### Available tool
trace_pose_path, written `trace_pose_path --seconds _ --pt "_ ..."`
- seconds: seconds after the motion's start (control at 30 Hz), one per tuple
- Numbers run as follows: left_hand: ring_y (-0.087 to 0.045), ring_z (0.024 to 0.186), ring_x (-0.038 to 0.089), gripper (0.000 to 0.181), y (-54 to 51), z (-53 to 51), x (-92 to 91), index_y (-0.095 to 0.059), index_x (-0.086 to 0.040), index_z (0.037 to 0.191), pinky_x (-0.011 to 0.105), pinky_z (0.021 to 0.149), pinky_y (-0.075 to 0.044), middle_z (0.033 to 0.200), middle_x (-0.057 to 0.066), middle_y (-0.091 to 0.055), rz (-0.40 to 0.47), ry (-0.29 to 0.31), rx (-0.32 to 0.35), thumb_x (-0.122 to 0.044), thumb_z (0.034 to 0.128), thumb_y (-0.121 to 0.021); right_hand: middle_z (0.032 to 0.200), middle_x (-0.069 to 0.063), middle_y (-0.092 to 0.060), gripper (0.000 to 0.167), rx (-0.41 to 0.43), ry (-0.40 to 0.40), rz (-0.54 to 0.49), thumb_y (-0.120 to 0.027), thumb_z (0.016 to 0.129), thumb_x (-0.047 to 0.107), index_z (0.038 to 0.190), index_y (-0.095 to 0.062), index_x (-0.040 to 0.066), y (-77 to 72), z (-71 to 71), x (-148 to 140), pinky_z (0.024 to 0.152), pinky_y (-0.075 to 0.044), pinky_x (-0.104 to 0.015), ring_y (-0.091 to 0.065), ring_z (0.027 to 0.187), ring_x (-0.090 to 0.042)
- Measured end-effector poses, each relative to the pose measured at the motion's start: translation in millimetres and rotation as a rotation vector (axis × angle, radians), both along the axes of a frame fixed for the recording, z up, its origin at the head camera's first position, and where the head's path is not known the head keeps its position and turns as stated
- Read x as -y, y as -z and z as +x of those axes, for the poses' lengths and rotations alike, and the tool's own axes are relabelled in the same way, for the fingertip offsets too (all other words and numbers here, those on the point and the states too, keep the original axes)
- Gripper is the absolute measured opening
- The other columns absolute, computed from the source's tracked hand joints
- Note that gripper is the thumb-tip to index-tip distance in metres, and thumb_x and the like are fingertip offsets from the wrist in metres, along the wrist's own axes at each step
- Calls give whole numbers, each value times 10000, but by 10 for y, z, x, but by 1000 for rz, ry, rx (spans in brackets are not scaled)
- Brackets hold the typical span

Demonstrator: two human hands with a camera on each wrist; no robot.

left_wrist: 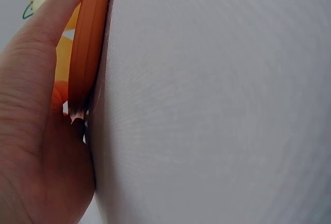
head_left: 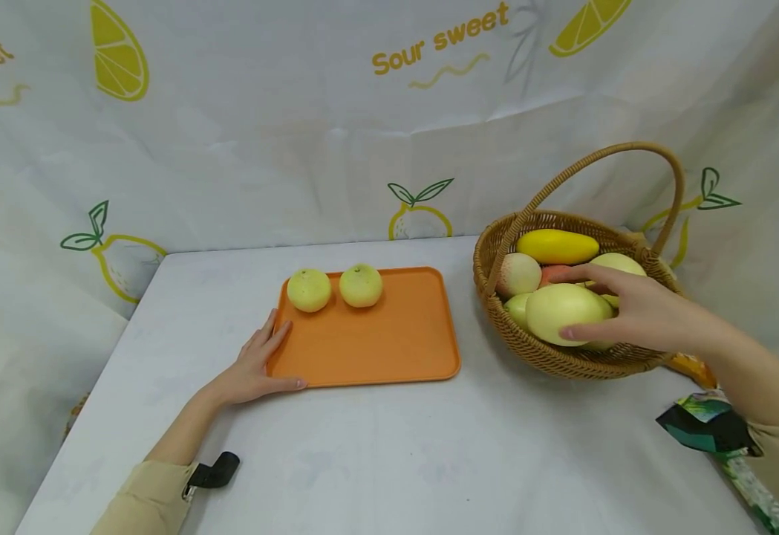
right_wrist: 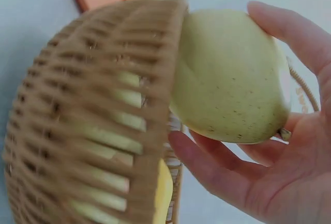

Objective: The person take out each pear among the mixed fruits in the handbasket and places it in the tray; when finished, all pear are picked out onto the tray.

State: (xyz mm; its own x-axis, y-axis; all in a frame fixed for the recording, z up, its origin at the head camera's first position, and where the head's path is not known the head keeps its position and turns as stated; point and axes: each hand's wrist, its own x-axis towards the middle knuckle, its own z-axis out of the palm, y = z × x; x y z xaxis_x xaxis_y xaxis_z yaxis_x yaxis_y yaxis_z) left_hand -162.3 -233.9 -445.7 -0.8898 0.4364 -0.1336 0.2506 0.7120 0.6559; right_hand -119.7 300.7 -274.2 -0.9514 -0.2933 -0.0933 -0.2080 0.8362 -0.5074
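Note:
In the head view my right hand (head_left: 656, 308) is over the wicker basket (head_left: 529, 357) and grips a pale green mango (head_left: 559, 316) between thumb and fingers. The right wrist view shows brown specks on this mango (right_wrist: 232, 74), a short stem and the basket rim covering its far side. My left hand (head_left: 252, 371) rests at the near left corner of an orange tray (head_left: 376, 345), fingers spread over its left edge and thumb along the front edge. Two round yellow-green fruits (head_left: 309, 290) sit at the back left of the tray.
Inside the basket are a long yellow fruit (head_left: 558, 246), a pale pinkish round fruit (head_left: 519, 275) and several green ones. The basket's tall handle (head_left: 603, 152) arches over it. Colourful packaging (head_left: 703, 420) lies beside the right forearm. A printed cloth (head_left: 282, 171) hangs behind the white table.

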Motion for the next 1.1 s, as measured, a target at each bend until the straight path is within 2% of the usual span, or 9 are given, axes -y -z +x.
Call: trace_pose_path --seconds 0.1,0.27,0.37,0.47,0.7,0.9,1.1 --pt "69 1428 496 1086 4 4 2 -119 -114 1577 707 1073 -23 1620 72 160 0 -1 -3 -495 797 -771 1336 -36 -513 625 20 30 -64 -793 815 397 1372 -514 346 -11 16 62 809 -389 -416 -445 1116 -233" --pt "66 1431 487 1090 9 2 3 -125 -119 1577 693 1082 -18 1621 76 154 2 -4 -9 -499 789 -776 1354 -100 -491 668 62 44 -166 -776 846 337 1423 -444 277 -18 43 159 798 -423 -381 -452 1138 -266" --pt "70 1434 479 1094 13 2 4 -127 -122 1577 686 1086 -11 1621 75 153 5 -7 -10 -502 785 -778 1381 -80 -468 697 70 40 -214 -775 851 317 1445 -414 268 -9 48 246 770 -475 -323 -473 1102 -228" --pt "67 1435 477 1091 17 2 7 -128 -128 1578 694 1081 -19 1622 66 153 5 -11 -7 -508 786 -774 1384 -51 -461 706 66 23 -258 -780 848 303 1447 -409 262 3 46 355 749 -502 -282 -498 1058 -197" --pt "61 1435 477 1085 21 1 12 -129 -142 1579 693 1082 -20 1622 55 153 7 -11 -3 -513 788 -771 1468 6 -388 669 51 -43 -361 -792 839 250 1419 -459 236 23 38 617 796 -515 -251 -470 1139 -164" --pt "62 1438 471 1086 19 3 14 -121 -154 1581 698 1079 -27 1623 51 153 0 -18 3 -526 789 -763 1377 9 -467 651 86 -74 -430 -795 836 256 1395 -467 195 117 -12 813 831 -519 -251 -506 1113 -199" --pt "57 1439 468 1091 28 -6 13 -120 -162 1582 700 1079 -35 1623 47 152 -2 -20 1 -536 784 -764 1313 9 -496 656 142 -35 -486 -828 796 305 1357 -497 230 206 -47 1006 807 -536 -320 -553 1048 -248"
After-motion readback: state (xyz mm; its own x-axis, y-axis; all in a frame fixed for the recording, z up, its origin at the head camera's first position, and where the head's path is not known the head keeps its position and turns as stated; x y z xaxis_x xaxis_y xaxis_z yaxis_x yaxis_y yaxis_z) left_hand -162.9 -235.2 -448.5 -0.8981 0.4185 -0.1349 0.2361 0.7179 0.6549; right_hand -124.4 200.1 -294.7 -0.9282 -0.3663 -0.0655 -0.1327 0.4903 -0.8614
